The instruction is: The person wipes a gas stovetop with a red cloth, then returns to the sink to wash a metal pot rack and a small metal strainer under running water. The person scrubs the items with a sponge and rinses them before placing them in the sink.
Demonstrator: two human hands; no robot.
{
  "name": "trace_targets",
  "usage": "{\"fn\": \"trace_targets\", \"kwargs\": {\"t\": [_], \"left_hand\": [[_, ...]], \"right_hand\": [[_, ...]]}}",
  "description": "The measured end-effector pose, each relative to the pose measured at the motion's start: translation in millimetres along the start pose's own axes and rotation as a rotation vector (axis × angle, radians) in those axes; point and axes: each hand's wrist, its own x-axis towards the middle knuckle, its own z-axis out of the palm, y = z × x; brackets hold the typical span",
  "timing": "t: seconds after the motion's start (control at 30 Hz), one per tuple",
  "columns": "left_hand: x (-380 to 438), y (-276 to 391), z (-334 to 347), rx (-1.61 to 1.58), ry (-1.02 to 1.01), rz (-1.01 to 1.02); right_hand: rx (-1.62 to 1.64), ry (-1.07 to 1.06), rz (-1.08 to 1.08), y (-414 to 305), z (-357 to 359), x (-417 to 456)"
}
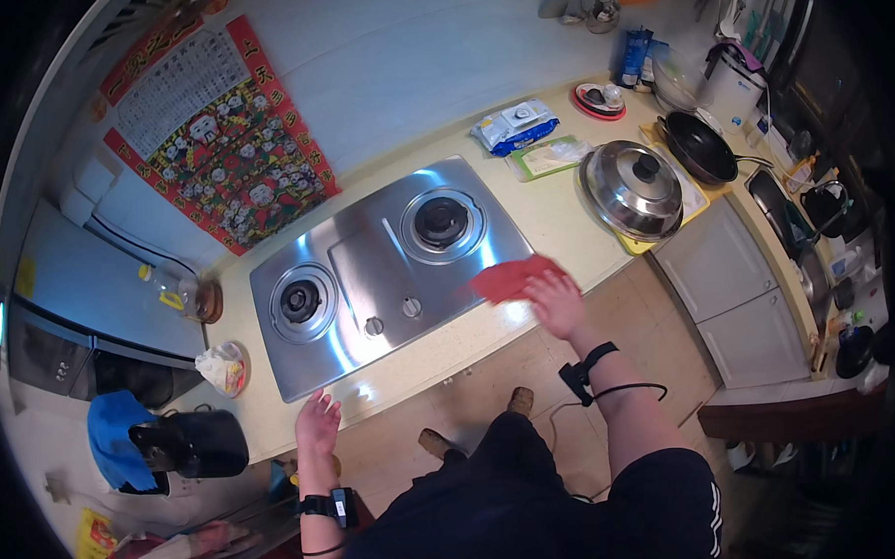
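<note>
A red cloth (507, 279) lies over the front right corner of a stainless-steel gas cooktop (365, 260) and the counter edge beside it. My right hand (555, 301) holds the cloth, palm down, with the fingers spread across it. The cloth's left end is blurred. My left hand (319, 423) holds nothing; its fingers are loosely curled and apart at the counter's front edge, near the cooktop's front left corner. The cooktop has a left burner (300, 301), a right burner (442, 220) and two control knobs, one of them the right knob (411, 306).
Right of the cooktop are a wet-wipes pack (516, 125), a lidded steel pan (633, 192) and a black frying pan (700, 146). At left stand an oil bottle (186, 296), a plastic bag (223, 367) and a black appliance (202, 443). Cables hang from both wrists.
</note>
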Motion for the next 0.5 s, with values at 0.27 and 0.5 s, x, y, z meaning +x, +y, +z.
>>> {"fn": "trace_targets", "kwargs": {"t": [0.27,0.5], "left_hand": [[-26.0,-15.8,56.8,-0.044,0.073,0.014],[-56.1,-18.5,59.3,-0.079,0.167,0.103]], "right_hand": [[0.472,0.480,0.372,-34.6,47.6,42.4],[0.435,-0.071,-0.301,-146.3,56.8,127.6]]}}
